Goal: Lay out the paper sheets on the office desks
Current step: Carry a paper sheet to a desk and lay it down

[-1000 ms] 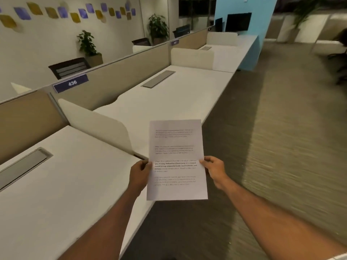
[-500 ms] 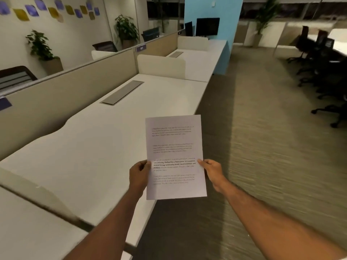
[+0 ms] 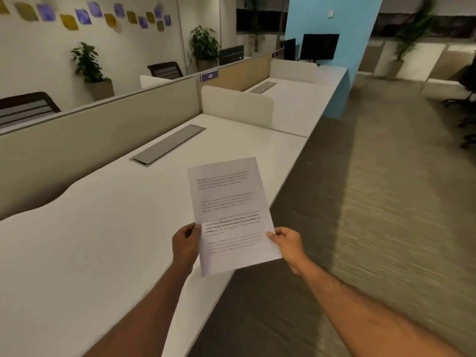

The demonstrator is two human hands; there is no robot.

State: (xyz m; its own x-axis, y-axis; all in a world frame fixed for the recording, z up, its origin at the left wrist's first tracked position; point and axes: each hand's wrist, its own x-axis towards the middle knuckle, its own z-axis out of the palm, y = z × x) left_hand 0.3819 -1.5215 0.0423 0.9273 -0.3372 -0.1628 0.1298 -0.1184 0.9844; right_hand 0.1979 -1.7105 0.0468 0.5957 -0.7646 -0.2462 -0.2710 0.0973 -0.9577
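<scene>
Moved up to next bench [image 3: 103,240], still pinching sheet [image 3: 231,215] with left hand [image 3: 184,243] and right hand [image 3: 286,240] fingers [image 3: 273,234], probably laying it here.

A single wide-angle view looks out from the person's head, facing forward and down along a row of long white worktops [image 3: 90,253] that runs from the lower left of the frame toward the upper centre. Both bare forearms come in from the bottom edge. The left grip [image 3: 184,243] and the right grip [image 3: 286,240] pinch a white printed paper sheet [image 3: 229,202] just below the frame's centre, and these are the nearest things to the lens. A beige fabric partition panel [image 3: 103,143] crosses the left half, and grey-brown carpet floor [image 3: 386,215] fills the right. A light blue column [image 3: 347,27] stands far off at the upper centre-right. Straight edges bow toward the frame's borders, and the right side is blurred.
</scene>
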